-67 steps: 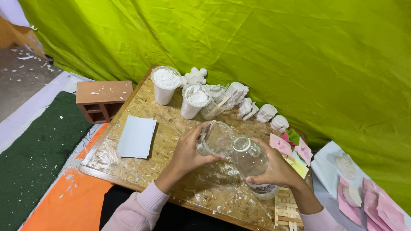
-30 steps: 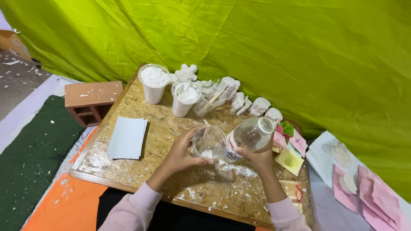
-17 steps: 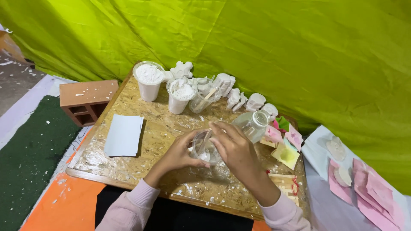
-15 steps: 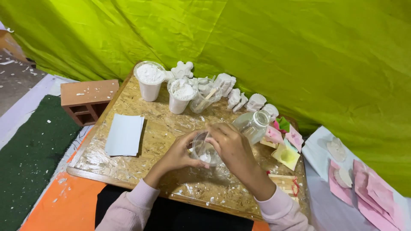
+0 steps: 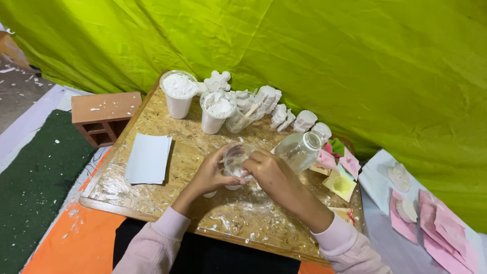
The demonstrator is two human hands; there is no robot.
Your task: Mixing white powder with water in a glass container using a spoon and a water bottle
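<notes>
head view: left hand (image 5: 210, 175) curls round a small clear cup (image 5: 237, 158), steadying it, while the right hand (image 5: 269, 170) closes over the cup's near rim, fingers bent; what they pinch i cannot tell. just beyond the right hand a clear bottle (image 5: 299, 149) lies set down, so the mixing looks begun, not finished. farther off stand two cups of white powder (image 5: 178, 94) and white casts (image 5: 276, 109). chipboard tabletop (image 5: 152, 190), spattered white; green cloth (image 5: 304, 50) behind.
</notes>
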